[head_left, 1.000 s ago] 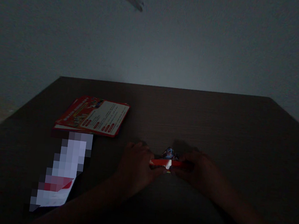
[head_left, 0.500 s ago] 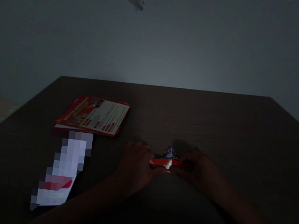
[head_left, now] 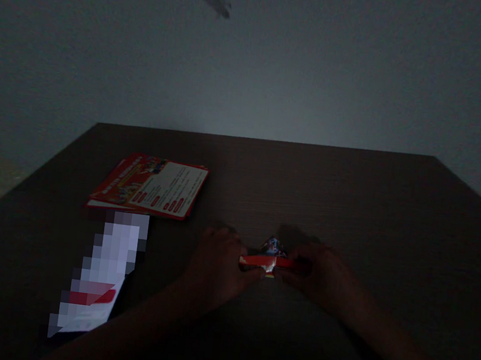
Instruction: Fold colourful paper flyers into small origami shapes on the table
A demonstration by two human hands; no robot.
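Between my hands is a small folded piece of printed paper (head_left: 259,260), its near strip red and glossy and its far part a dark patterned point. My left hand (head_left: 217,266) is closed on its left end, thumb along the near side. From the other end my right hand (head_left: 322,273) pinches it, with the fingers partly lost in the dark. Both hands are low over the dark wooden table (head_left: 330,197). The exact form of the folds is hard to make out.
A stack of red and white printed sheets (head_left: 173,186) lies left of centre. Nearer me, a lit phone (head_left: 90,316) lies beside my left forearm, its screen mostly pixelated. A pale wall (head_left: 306,71) rises behind the table's far edge. The light is dim.
The folded paper and both hands have barely moved; the thumbs shift very slightly along the red strip. The stack and the phone lie as before.
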